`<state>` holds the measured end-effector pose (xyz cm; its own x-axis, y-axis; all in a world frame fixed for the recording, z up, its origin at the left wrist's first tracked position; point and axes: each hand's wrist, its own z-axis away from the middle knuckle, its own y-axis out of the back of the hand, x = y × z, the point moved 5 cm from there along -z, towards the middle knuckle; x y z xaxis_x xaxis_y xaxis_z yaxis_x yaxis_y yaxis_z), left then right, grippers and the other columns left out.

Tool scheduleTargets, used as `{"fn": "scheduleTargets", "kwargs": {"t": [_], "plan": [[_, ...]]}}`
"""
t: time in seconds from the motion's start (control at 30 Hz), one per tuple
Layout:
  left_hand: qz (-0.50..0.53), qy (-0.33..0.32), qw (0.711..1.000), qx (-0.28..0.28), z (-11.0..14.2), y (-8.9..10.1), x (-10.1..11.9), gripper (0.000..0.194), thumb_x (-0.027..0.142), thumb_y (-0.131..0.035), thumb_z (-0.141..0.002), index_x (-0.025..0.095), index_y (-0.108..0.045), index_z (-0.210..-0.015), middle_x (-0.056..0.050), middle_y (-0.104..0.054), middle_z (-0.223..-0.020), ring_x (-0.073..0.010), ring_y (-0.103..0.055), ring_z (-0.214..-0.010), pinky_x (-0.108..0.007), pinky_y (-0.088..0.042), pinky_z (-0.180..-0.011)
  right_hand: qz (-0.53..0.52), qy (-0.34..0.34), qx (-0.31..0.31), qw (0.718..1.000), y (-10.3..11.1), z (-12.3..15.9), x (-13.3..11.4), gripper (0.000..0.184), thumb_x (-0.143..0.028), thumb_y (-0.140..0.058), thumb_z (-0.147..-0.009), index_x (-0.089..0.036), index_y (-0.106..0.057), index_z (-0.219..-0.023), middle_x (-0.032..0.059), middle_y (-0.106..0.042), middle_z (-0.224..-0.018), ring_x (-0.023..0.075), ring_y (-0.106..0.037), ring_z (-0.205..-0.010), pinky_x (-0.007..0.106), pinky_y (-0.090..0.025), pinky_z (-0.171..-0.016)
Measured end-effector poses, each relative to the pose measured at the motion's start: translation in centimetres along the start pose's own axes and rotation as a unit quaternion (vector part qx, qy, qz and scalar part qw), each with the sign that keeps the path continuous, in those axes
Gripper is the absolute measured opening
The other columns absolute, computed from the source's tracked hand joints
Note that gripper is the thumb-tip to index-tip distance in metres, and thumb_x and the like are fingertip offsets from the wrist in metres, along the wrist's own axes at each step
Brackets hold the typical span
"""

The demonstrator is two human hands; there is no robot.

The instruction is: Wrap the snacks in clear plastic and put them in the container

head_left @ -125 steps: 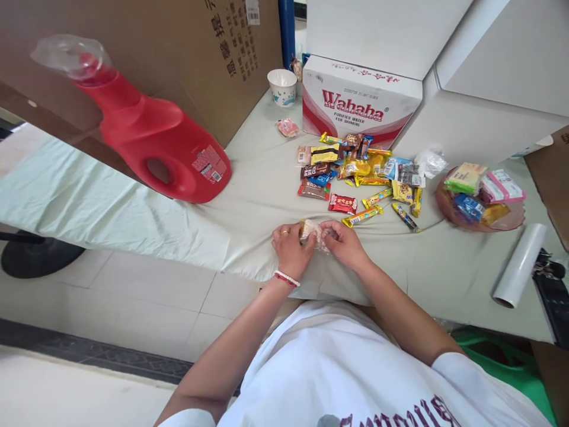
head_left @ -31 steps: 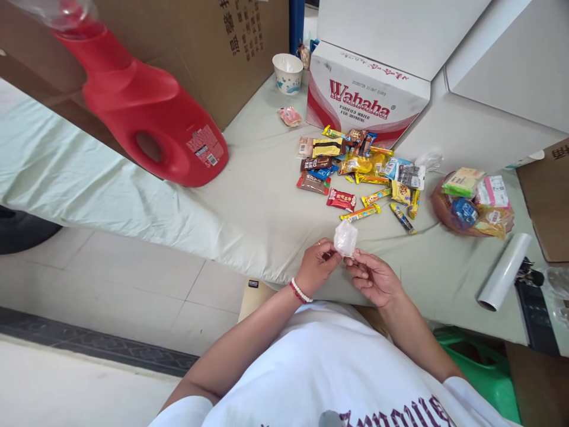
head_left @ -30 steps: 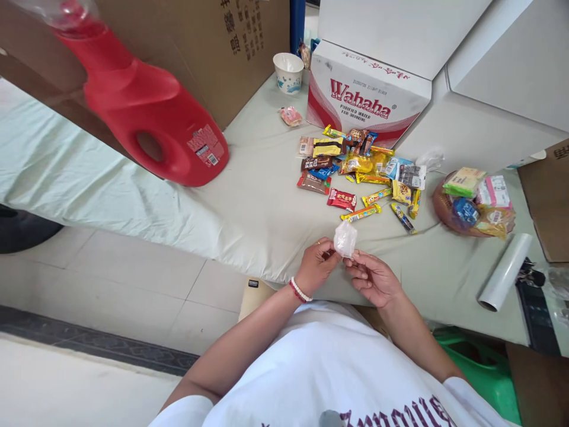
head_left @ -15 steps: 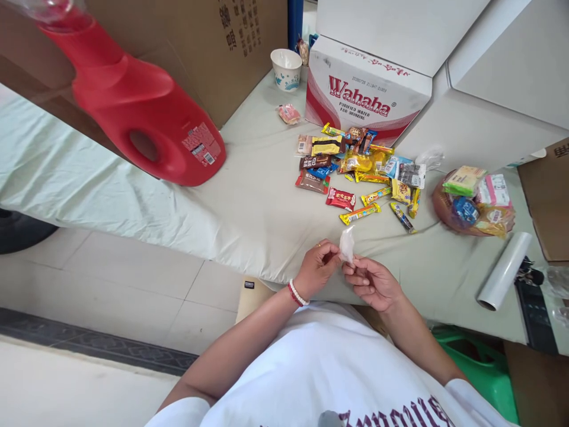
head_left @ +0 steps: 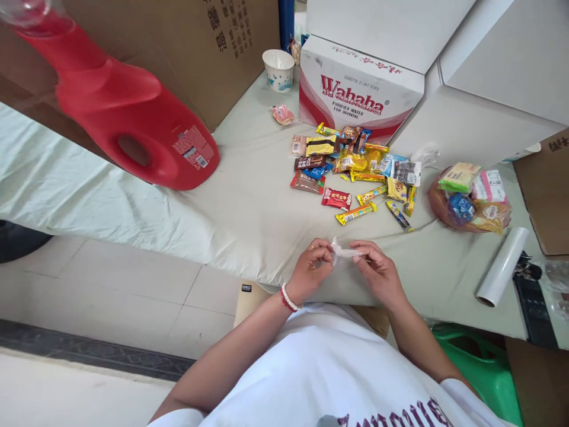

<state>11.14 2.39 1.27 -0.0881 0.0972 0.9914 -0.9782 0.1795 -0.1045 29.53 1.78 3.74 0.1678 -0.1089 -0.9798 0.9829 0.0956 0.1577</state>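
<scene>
My left hand (head_left: pixel 311 270) and my right hand (head_left: pixel 377 274) are at the near edge of the cloth-covered table (head_left: pixel 249 213). Both pinch a small piece of clear plastic wrap (head_left: pixel 344 253), stretched flat between the fingertips. A bead bracelet sits on my left wrist. Beyond the hands lies a spread of several wrapped snacks (head_left: pixel 351 172), the nearest a yellow bar (head_left: pixel 355 213).
A big red jug (head_left: pixel 124 124) lies at the left. A Wahaha carton (head_left: pixel 355 98), a paper cup (head_left: pixel 278 69) and cardboard stand at the back. At the right are a brown plate (head_left: pixel 438 204) of snacks and a cling film roll (head_left: pixel 502 267).
The plastic piece stood upright between my fingers half a second ago; now both hands have pulled it out flat and sideways. Earlier still, the hands were pressed on a wrapped item on the table.
</scene>
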Motion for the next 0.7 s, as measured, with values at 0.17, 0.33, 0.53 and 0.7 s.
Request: {"fn": "scheduleTargets", "kwargs": {"t": [0.17, 0.33, 0.53, 0.7], "plan": [[0.177, 0.109, 0.978, -0.016, 0.1, 1.1, -0.4, 0.021, 0.026, -0.067, -0.070, 0.018, -0.053, -0.058, -0.007, -0.066, -0.102, -0.0202, -0.060, -0.099, -0.038, -0.052, -0.090, -0.143, -0.129, 0.048, 0.980, 1.6, -0.7, 1.5, 0.029, -0.045, -0.084, -0.075, -0.023, -0.070, -0.088, -0.0065, -0.043, -0.057, 0.0078, -0.029, -0.049, 0.022, -0.024, -0.045], [0.242, 0.166, 0.953, 0.077, -0.1, 1.6, -0.9, 0.025, 0.034, -0.070, -0.073, 0.019, -0.050, -0.070, -0.001, -0.064, -0.090, -0.0124, -0.061, -0.080, -0.030, -0.056, -0.075, -0.165, -0.185, 0.030, 0.968, 1.3, -0.6, 1.7, 0.036, -0.047, -0.088, -0.070, -0.021, -0.067, -0.084, -0.0078, -0.041, -0.058, 0.0055, -0.027, -0.048, 0.020, -0.018, -0.043], [0.159, 0.137, 0.975, 0.071, -0.2, 2.2, -1.1, 0.020, 0.034, -0.065, -0.079, 0.020, -0.052, -0.074, 0.005, -0.054, -0.062, -0.0090, -0.049, -0.058, -0.024, -0.040, -0.057, -0.174, -0.215, -0.004, 0.961, 1.4, -0.6, 1.7, 0.039, -0.047, -0.090, -0.068, -0.020, -0.066, -0.083, -0.0085, -0.042, -0.060, 0.0035, -0.022, -0.047, 0.019, -0.016, -0.042], [0.087, 0.146, 0.985, 0.021, 0.1, 2.4, -0.6, 0.036, 0.049, -0.064, -0.084, 0.022, -0.062, -0.108, -0.003, -0.069, -0.096, -0.0155, -0.059, -0.079, -0.028, -0.046, -0.068, -0.128, -0.205, -0.023, 0.970, 1.6, -0.9, 1.6, 0.039, -0.055, -0.084, -0.074, -0.021, -0.066, -0.082, -0.0077, -0.041, -0.057, 0.0065, -0.026, -0.048, 0.021, -0.018, -0.044]]}}
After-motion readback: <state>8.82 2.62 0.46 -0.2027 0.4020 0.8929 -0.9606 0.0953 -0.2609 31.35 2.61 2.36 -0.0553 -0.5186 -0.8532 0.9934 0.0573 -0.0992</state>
